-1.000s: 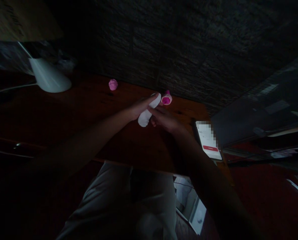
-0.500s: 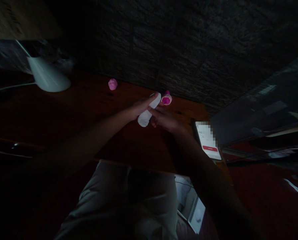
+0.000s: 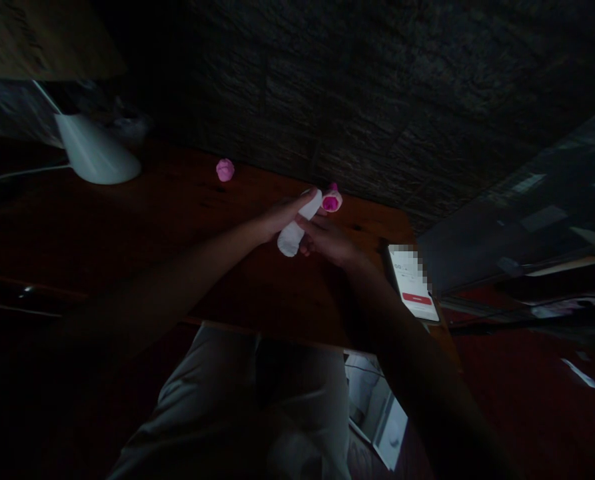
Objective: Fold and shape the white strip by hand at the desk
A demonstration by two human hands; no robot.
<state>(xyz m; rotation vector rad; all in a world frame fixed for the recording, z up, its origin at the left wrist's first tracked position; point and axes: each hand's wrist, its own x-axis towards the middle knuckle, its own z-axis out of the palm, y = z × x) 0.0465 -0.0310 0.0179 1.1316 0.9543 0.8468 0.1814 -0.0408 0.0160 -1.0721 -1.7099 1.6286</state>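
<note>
Between my two hands lies a long white cloth piece with rounded ends, which looks like a folded sock (image 3: pixel 291 237). My left hand (image 3: pixel 282 219) grips it from the left, its thumb laid along the upper end. From the right, my right hand (image 3: pixel 331 241) holds the same sock, thumb on top near its middle and the other fingers curled beneath, partly hidden. Just past the sock's upper end sits a pink rolled bundle (image 3: pixel 332 200) with a brighter pink centre. A second pink balled bundle (image 3: pixel 225 170) rests farther left on the wooden table (image 3: pixel 277 300).
A white lamp base (image 3: pixel 100 157) stands at the left under a wide shade (image 3: pixel 47 43). At the table's right edge lies a phone (image 3: pixel 417 300) with a lit screen. A dark textured wall (image 3: pixel 327 87) runs along the back. Below the table is a white-edged object (image 3: pixel 390 437).
Both hands keep their hold on the white sock, which has shifted very slightly down and right. The bundles have stayed in place; the view has moved a little.
</note>
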